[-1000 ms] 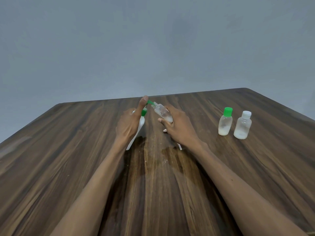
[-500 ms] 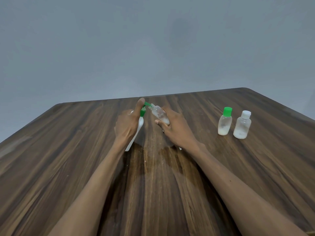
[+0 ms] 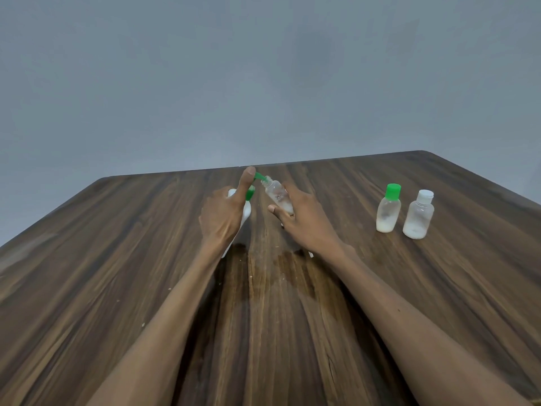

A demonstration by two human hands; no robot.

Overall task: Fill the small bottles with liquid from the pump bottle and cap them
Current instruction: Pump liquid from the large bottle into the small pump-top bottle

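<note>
A white pump bottle (image 3: pixel 245 213) with a green pump head stands at the table's middle. My left hand (image 3: pixel 224 216) wraps around it, with one finger on top of the pump. My right hand (image 3: pixel 301 221) holds a small clear uncapped bottle (image 3: pixel 278 194), tilted so its mouth meets the green nozzle (image 3: pixel 259 176). To the right stand two small capped bottles with white liquid at their bottoms: one with a green cap (image 3: pixel 388 209), one with a white cap (image 3: pixel 419 215).
The dark wooden table (image 3: pixel 117 259) ends at a far edge just behind my hands, with a plain grey wall beyond. A small white object (image 3: pixel 311 254) peeks out under my right wrist. Faint wet patches and white specks mark the wood near my forearms.
The pump head went down half a second ago and has come back up under my left finger. The small bottle stayed at the nozzle.
</note>
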